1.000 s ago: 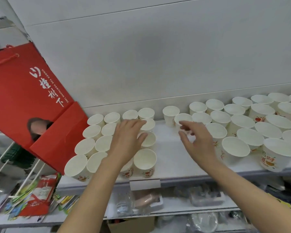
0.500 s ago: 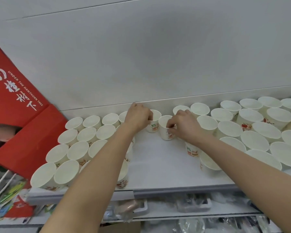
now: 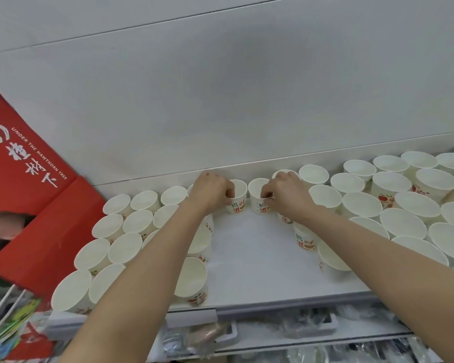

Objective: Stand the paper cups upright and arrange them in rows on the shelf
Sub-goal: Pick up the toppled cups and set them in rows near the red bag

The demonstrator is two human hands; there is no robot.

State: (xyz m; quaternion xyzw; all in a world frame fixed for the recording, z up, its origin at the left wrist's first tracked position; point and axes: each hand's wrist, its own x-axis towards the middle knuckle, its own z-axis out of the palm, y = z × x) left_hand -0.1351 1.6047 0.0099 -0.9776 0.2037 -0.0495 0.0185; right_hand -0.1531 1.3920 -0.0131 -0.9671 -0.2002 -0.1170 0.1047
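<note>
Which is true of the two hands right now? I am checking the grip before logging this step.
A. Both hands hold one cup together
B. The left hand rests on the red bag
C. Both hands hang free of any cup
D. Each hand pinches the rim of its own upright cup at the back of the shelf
D: the left hand pinches the rim of one cup, the right hand that of the cup beside it.

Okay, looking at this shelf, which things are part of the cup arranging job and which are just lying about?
Part of the job:
left hand
right hand
left cup
right cup
cup rows
shelf

Just lying about:
red paper bag
plastic packets on the lower shelf
</note>
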